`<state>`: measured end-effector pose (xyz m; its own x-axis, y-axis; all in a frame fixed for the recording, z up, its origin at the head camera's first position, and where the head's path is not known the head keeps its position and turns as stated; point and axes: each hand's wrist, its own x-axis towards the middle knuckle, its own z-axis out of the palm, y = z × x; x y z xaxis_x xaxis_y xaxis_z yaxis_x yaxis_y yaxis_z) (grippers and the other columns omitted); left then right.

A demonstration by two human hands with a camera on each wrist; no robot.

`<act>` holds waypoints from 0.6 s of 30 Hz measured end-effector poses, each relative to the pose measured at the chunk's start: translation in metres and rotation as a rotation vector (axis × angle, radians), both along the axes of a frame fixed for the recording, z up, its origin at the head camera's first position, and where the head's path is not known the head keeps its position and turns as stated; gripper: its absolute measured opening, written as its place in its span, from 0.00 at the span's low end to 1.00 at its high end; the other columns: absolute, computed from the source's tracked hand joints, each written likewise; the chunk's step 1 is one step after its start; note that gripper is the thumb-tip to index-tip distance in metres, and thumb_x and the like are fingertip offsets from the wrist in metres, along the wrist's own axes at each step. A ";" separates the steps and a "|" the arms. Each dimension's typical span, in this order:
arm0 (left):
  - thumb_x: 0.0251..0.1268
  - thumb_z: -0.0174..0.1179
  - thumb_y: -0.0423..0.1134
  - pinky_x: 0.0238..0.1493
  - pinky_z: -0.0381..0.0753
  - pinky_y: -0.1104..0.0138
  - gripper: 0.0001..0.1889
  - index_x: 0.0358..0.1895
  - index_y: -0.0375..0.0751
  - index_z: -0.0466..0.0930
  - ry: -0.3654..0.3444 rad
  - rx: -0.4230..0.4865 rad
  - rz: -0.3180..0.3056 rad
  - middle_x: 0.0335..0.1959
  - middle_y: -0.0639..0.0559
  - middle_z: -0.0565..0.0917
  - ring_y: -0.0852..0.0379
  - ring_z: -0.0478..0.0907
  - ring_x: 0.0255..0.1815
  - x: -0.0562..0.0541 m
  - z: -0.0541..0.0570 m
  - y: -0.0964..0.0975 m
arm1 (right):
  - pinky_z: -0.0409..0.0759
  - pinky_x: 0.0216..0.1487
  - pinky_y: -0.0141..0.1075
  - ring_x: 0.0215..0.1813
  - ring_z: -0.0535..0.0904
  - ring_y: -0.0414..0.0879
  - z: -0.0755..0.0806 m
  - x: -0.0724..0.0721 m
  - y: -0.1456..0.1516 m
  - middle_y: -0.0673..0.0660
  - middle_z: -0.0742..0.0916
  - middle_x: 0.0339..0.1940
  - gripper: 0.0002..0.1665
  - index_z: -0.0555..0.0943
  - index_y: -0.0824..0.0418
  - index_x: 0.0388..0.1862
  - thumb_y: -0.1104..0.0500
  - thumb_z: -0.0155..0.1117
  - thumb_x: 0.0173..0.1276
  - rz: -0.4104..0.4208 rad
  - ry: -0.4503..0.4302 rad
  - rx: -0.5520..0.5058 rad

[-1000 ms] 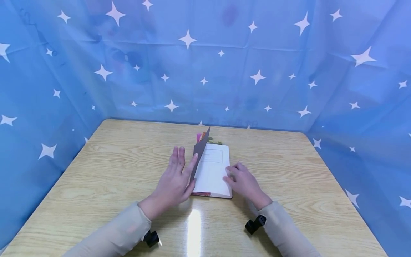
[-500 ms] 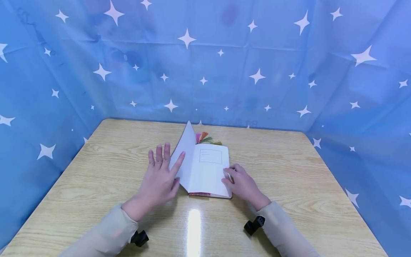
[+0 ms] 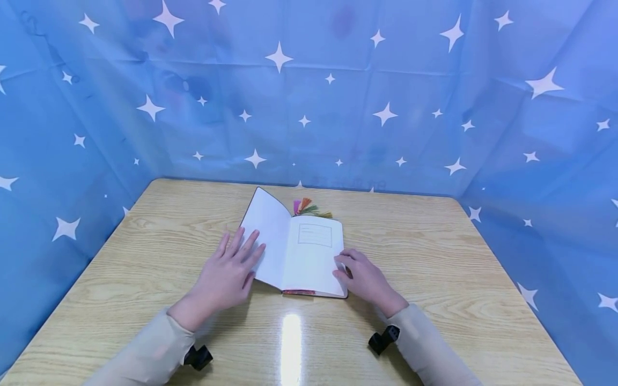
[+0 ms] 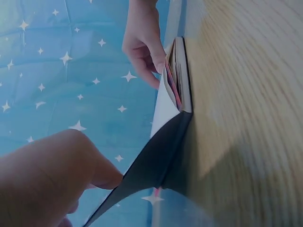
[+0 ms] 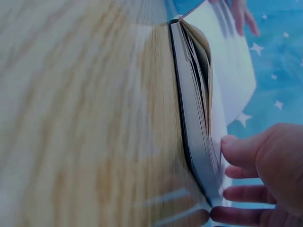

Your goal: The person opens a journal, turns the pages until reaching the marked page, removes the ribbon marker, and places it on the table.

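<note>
A notebook (image 3: 314, 262) lies on the table with its cover opened to the left. Its first page is white with a printed box near the top. The raised front cover (image 3: 270, 230) leans outward, white inside and dark outside. My left hand (image 3: 222, 279) spreads its fingers over the cover's inner face near the left edge; from the left wrist view, a fingertip meets the dark cover (image 4: 156, 156). At the page's right edge my right hand (image 3: 364, 279) rests with bent, relaxed fingers, and its thumb (image 5: 236, 149) touches the page edge. Papers stick out between the leaves.
Pink, orange and green tassels (image 3: 309, 208) stick out beyond the notebook's top. The wooden table (image 3: 425, 241) ends at a blue curtain (image 3: 318, 134) with white stars. A black wrist camera (image 3: 383, 340) sits at the right sleeve, another camera (image 3: 198, 357) at the left.
The cover has swung from nearly upright over to the left, showing its white inside. My left hand has moved left and down with it. My right hand has stayed at the page edge.
</note>
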<state>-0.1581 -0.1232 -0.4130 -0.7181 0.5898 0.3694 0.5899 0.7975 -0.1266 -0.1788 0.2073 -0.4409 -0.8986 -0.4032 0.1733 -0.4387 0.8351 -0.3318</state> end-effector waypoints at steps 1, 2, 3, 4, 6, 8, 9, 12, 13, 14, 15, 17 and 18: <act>0.57 0.58 0.43 0.66 0.50 0.44 0.29 0.65 0.42 0.69 -0.013 0.011 -0.005 0.70 0.40 0.59 0.35 0.48 0.70 -0.001 -0.002 -0.001 | 0.74 0.53 0.47 0.58 0.72 0.52 0.000 0.000 0.001 0.58 0.78 0.56 0.22 0.78 0.61 0.55 0.52 0.61 0.66 0.007 -0.001 -0.002; 0.58 0.58 0.42 0.66 0.51 0.44 0.29 0.65 0.42 0.68 -0.027 0.024 -0.012 0.70 0.40 0.60 0.35 0.49 0.70 -0.001 -0.005 -0.003 | 0.73 0.54 0.47 0.59 0.72 0.52 0.000 0.001 0.002 0.58 0.77 0.56 0.23 0.78 0.61 0.56 0.51 0.61 0.66 0.013 -0.008 -0.002; 0.58 0.58 0.41 0.66 0.52 0.44 0.29 0.66 0.43 0.68 -0.042 0.035 -0.017 0.69 0.41 0.60 0.35 0.50 0.70 -0.002 -0.007 -0.004 | 0.73 0.55 0.47 0.59 0.71 0.53 0.000 0.001 0.002 0.58 0.77 0.57 0.24 0.78 0.61 0.57 0.51 0.61 0.65 0.022 -0.015 -0.002; 0.58 0.58 0.40 0.66 0.52 0.45 0.29 0.66 0.43 0.68 -0.062 0.045 -0.023 0.69 0.41 0.60 0.34 0.50 0.70 -0.002 -0.009 -0.006 | 0.72 0.56 0.48 0.60 0.70 0.53 0.000 0.001 0.003 0.58 0.76 0.58 0.25 0.77 0.61 0.57 0.50 0.62 0.65 0.030 -0.025 -0.004; 0.59 0.57 0.39 0.66 0.52 0.45 0.29 0.66 0.43 0.67 -0.101 0.062 -0.033 0.69 0.40 0.61 0.34 0.51 0.69 -0.003 -0.013 -0.009 | 0.70 0.58 0.48 0.61 0.69 0.54 0.001 0.002 0.004 0.59 0.76 0.60 0.28 0.76 0.60 0.59 0.47 0.62 0.64 0.048 -0.046 -0.005; 0.61 0.56 0.39 0.65 0.52 0.44 0.28 0.66 0.42 0.67 -0.138 0.069 -0.037 0.69 0.40 0.61 0.33 0.51 0.69 -0.003 -0.016 -0.012 | 0.69 0.59 0.48 0.62 0.69 0.54 0.002 0.002 0.006 0.59 0.75 0.61 0.30 0.76 0.60 0.60 0.45 0.63 0.63 0.066 -0.064 -0.001; 0.62 0.56 0.39 0.65 0.52 0.44 0.27 0.66 0.42 0.67 -0.156 0.069 -0.036 0.69 0.40 0.61 0.34 0.51 0.69 -0.004 -0.018 -0.013 | 0.69 0.59 0.48 0.62 0.69 0.54 0.002 0.002 0.006 0.59 0.75 0.61 0.31 0.76 0.60 0.60 0.44 0.63 0.62 0.076 -0.068 0.003; 0.65 0.53 0.41 0.65 0.52 0.44 0.27 0.68 0.42 0.65 -0.195 0.064 -0.028 0.69 0.39 0.60 0.35 0.51 0.69 -0.004 -0.021 -0.015 | 0.70 0.58 0.48 0.61 0.70 0.54 0.004 0.003 0.008 0.59 0.75 0.61 0.35 0.75 0.59 0.60 0.42 0.65 0.59 0.099 -0.072 0.016; 0.66 0.52 0.41 0.65 0.52 0.44 0.27 0.68 0.42 0.64 -0.206 0.060 -0.024 0.69 0.39 0.59 0.35 0.50 0.70 -0.005 -0.022 -0.016 | 0.70 0.58 0.48 0.60 0.70 0.54 0.004 0.003 0.009 0.59 0.75 0.61 0.36 0.75 0.60 0.60 0.41 0.66 0.57 0.108 -0.074 0.020; 0.67 0.51 0.42 0.66 0.52 0.44 0.27 0.68 0.43 0.63 -0.215 0.059 -0.021 0.70 0.39 0.59 0.36 0.50 0.70 -0.005 -0.022 -0.016 | 0.70 0.58 0.48 0.60 0.70 0.55 0.004 0.002 0.010 0.60 0.75 0.61 0.37 0.75 0.60 0.60 0.41 0.66 0.56 0.118 -0.074 0.024; 0.67 0.51 0.43 0.66 0.52 0.45 0.27 0.69 0.43 0.62 -0.224 0.056 -0.018 0.70 0.39 0.58 0.37 0.50 0.70 -0.005 -0.023 -0.017 | 0.69 0.58 0.48 0.60 0.69 0.55 0.005 0.003 0.011 0.60 0.74 0.62 0.38 0.75 0.59 0.61 0.40 0.67 0.56 0.125 -0.076 0.031; 0.68 0.50 0.44 0.66 0.52 0.45 0.27 0.69 0.42 0.61 -0.241 0.057 -0.016 0.70 0.39 0.57 0.37 0.50 0.70 -0.005 -0.025 -0.018 | 0.69 0.58 0.49 0.61 0.69 0.56 0.005 0.003 0.012 0.61 0.74 0.62 0.40 0.73 0.59 0.62 0.40 0.68 0.54 0.139 -0.081 0.039; 0.69 0.49 0.44 0.66 0.52 0.45 0.27 0.69 0.42 0.61 -0.250 0.058 -0.015 0.70 0.39 0.57 0.37 0.50 0.70 -0.005 -0.026 -0.018 | 0.69 0.58 0.50 0.61 0.68 0.56 0.005 0.003 0.013 0.61 0.73 0.62 0.41 0.73 0.59 0.63 0.40 0.68 0.53 0.144 -0.086 0.043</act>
<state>-0.1634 -0.1415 -0.4386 -0.7825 0.5844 0.2148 0.6093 0.7898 0.0708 -0.1760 0.2203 -0.4355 -0.8416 -0.5345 0.0778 -0.5266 0.7799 -0.3383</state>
